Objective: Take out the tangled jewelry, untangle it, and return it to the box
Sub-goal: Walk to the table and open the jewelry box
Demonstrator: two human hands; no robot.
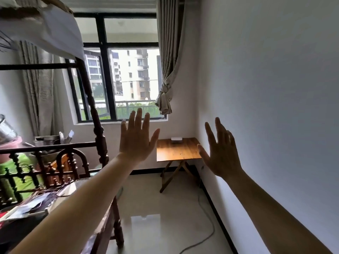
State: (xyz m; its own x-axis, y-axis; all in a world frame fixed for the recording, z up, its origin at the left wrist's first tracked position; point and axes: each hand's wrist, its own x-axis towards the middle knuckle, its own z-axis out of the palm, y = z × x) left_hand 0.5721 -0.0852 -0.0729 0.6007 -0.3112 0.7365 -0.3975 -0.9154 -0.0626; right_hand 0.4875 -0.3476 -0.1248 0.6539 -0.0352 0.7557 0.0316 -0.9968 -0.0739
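Both hands are raised in front of us, palms facing away. The left hand has its fingers spread wide and holds nothing. The right hand is the same: fingers apart, empty. Neither touches anything.

The box — small, pale, apparently closed — sits on the wooden folding table at its far edge, roughly mid-way along that edge, close to the wall under the window. It is well apart from both hands. The rest of the table top looks bare. No jewelry is visible; we take it to be inside the box, but cannot confirm this.

Handling judgement, from the task wording only:
- The box looks light and rigid. We would steady its base with one hand and lift the lid at its front edge with the other, so it does not slide on the smooth wood.
- Tangled jewelry is probably fine chain — light, limp, slippery, easy to kink. We would lift the whole clump by fingertip pinch from below, not by one loose strand, since pulling one strand tightens the knots.
- For untangling, lay it flat on the table and tease loops apart near the knot, without tugging at clasps or pendants.

Task status: not started. We must still approach the table.
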